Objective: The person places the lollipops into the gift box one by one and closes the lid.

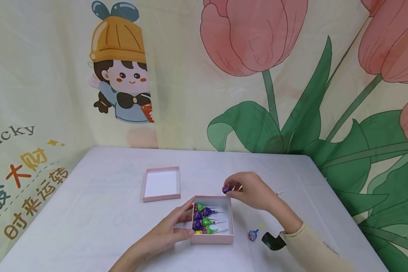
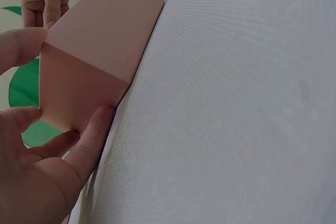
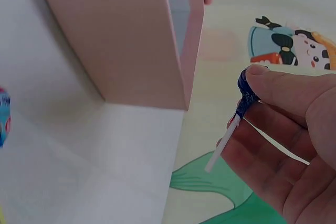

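Above the far right corner of the pink box (image 1: 212, 239), my right hand (image 1: 251, 190) pinches a dark blue-purple wrapped lollipop (image 1: 226, 189) by its head. In the right wrist view its white stick points down past the fingers. My left hand (image 1: 168, 229) rests its spread fingers and thumb against the box's left side and near corner. Several green and purple wrapped lollipops (image 1: 198, 215) lie along the left inside the box, their sticks toward the right. A bit of yellow wrapper (image 1: 198, 232) shows at the front left corner.
The pink-rimmed lid (image 1: 161, 197) lies on the white-covered table (image 1: 98, 211), behind and left of the box. Right of the box lies a blue lollipop (image 1: 252, 235) with a yellow stick. A white stick (image 1: 280, 192) shows behind the right forearm. A printed curtain (image 1: 180, 75) hangs behind.
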Demonstrator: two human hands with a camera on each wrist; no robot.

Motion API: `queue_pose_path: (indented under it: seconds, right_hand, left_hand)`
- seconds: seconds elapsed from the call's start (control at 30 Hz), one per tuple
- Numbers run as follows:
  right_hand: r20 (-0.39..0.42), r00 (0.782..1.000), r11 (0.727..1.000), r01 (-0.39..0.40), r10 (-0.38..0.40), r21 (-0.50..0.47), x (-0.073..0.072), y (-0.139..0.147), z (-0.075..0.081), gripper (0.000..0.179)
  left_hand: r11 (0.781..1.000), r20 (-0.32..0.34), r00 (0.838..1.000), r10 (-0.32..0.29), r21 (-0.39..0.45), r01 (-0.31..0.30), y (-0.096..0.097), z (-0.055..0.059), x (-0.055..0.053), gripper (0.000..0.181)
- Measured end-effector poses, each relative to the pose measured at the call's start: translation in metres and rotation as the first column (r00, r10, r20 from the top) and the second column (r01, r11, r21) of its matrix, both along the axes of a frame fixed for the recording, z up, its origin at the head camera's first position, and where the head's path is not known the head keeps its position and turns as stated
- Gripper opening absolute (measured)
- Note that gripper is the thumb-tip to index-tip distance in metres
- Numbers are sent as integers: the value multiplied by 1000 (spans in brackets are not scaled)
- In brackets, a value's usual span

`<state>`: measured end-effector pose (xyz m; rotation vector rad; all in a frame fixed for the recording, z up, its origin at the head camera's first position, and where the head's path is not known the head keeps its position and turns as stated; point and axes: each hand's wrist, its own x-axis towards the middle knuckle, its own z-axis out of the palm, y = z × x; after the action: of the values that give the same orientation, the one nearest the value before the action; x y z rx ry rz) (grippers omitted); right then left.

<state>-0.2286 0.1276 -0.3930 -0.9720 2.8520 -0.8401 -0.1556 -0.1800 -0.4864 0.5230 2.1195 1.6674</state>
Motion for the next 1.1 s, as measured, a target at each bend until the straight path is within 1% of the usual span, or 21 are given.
queue_pose_path:
  seconds: [0.23,0.5,0.67,0.87,1.1]
  right_hand:
    - [4,999,999,-46,47,-19,5,-15,0,19]
    - [14,997,996,-77,78,-37,9,-28,-1,18]
    - [33,995,994,-95,96,-46,11,-36,-3,19]
    - [56,992,993,-113,115,-34,13,-43,-9,18]
    - [77,990,993,-116,116,3,12,-47,-24,20]
  left_hand:
    - [1000,15,1000,10,-4,-10,0,0,0,87]
    - [1000,10,1000,0,1,0,-1,-3,0,86]
    - [1000,4,1000,-10,12,10,-1,-1,0,86]
    - [1000,0,1000,-14,24,14,-1,-1,0,85]
    - [1000,-10,1000,-18,25,18,-1,-4,1,86]
